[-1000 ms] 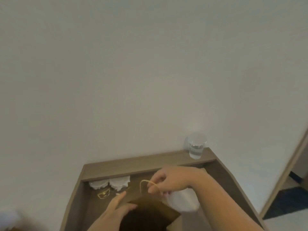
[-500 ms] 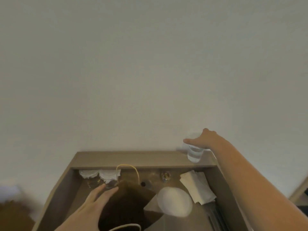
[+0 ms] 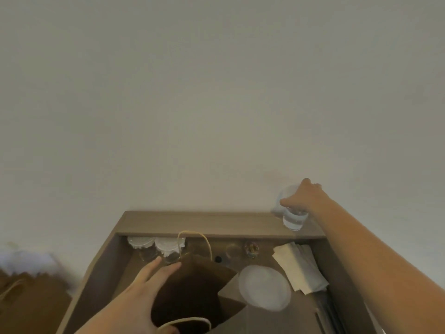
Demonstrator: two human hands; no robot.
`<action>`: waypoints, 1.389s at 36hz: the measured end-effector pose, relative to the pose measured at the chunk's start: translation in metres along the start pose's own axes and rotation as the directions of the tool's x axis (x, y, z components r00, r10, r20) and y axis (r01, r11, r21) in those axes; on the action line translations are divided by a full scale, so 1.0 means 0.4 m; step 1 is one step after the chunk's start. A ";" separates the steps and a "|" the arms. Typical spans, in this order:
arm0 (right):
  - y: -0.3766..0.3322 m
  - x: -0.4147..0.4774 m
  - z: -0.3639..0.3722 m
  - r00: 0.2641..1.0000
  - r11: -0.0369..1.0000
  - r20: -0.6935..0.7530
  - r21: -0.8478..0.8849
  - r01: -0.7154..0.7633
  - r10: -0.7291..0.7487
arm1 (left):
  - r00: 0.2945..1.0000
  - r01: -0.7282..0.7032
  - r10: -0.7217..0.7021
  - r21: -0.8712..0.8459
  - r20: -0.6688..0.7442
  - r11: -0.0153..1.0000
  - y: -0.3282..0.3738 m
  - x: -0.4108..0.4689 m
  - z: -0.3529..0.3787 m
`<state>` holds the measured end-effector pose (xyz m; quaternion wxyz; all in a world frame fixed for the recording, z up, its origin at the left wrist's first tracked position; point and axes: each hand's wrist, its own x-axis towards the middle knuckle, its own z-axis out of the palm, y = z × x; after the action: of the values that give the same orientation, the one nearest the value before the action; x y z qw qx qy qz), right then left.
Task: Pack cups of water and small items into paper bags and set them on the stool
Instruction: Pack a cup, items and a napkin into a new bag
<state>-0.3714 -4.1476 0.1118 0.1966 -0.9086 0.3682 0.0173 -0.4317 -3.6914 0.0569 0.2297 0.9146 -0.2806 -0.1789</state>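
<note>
Since half a sec ago R hand (image 3: 301,201) has dropped from a hover onto the cup (image 3: 293,219) & closed: fingers & thumb curl round its upper part from above, water showing below. Cup is at the far-right end of the bench's ledge (image 3: 204,222), approx 2 o'clock from the bag (image 3: 192,288); can't tell if it's lifted yet. L hand (image 3: 144,292) lies w/ fingers straight, flat against the bag's 9 o'clock side, propping the mouth wide, gripping nothing. To do this well, I'd judge: lift straight up, keep cup level, carry toward 8 o'clock over napkins (image 3: 301,266) & white disc (image 3: 265,288), lower upright w/o snagging the handle (image 3: 195,239). Top grip = slip risk. Covered cups (image 3: 154,244) at bag's 11 o'clock.
</note>
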 end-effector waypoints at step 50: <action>0.035 -0.033 0.028 0.988 0.986 -0.010 0.050 0.156 -0.156 | 0.970 0.229 -0.235 -0.086 -0.066 0.970 -0.030 0.011 -0.139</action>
<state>-0.3892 -4.1438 0.0989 0.2190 -0.9294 0.2968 -0.0104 -0.3976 -3.6673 0.0960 0.2530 0.9377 -0.1557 -0.1803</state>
